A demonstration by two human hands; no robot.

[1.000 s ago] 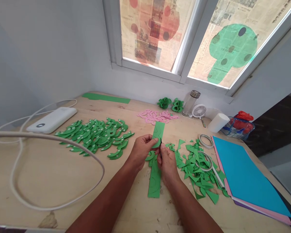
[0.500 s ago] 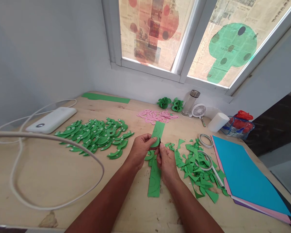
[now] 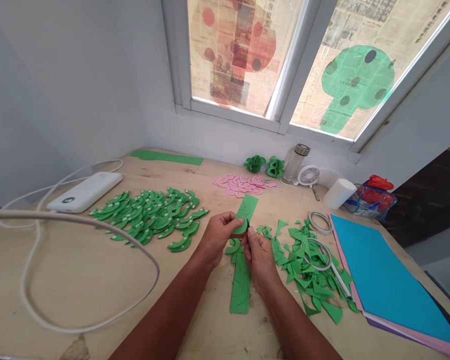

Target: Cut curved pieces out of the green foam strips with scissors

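Observation:
My left hand point(image 3: 221, 232) pinches a green paper strip point(image 3: 250, 206) marked with curved outlines, its near end cut round under my thumb. Close against it on the right, my right hand point(image 3: 260, 250) is closed round a small dark tool point(image 3: 248, 225). The fingers cover most of that tool, so its kind is unclear. Below the hands a second green strip point(image 3: 240, 290), also with drawn curves, lies on the table. A curved green cutout point(image 3: 232, 246) rests just under my left fingers.
Green crescents point(image 3: 150, 215) with white patches lie left, green scraps point(image 3: 311, 270) right. Beyond are pink cutouts point(image 3: 243, 184), two green paper flowers point(image 3: 255, 163), a bottle point(image 3: 296, 162) and a fan point(image 3: 308, 175). Blue sheets point(image 3: 386, 280) lie right; a cable point(image 3: 97, 220) loops left beside a power bank point(image 3: 86, 191).
The whole view has shifted, with table items appearing slightly lower. The strip's rounded end has turned a little in my left hand; both hands keep their grips.

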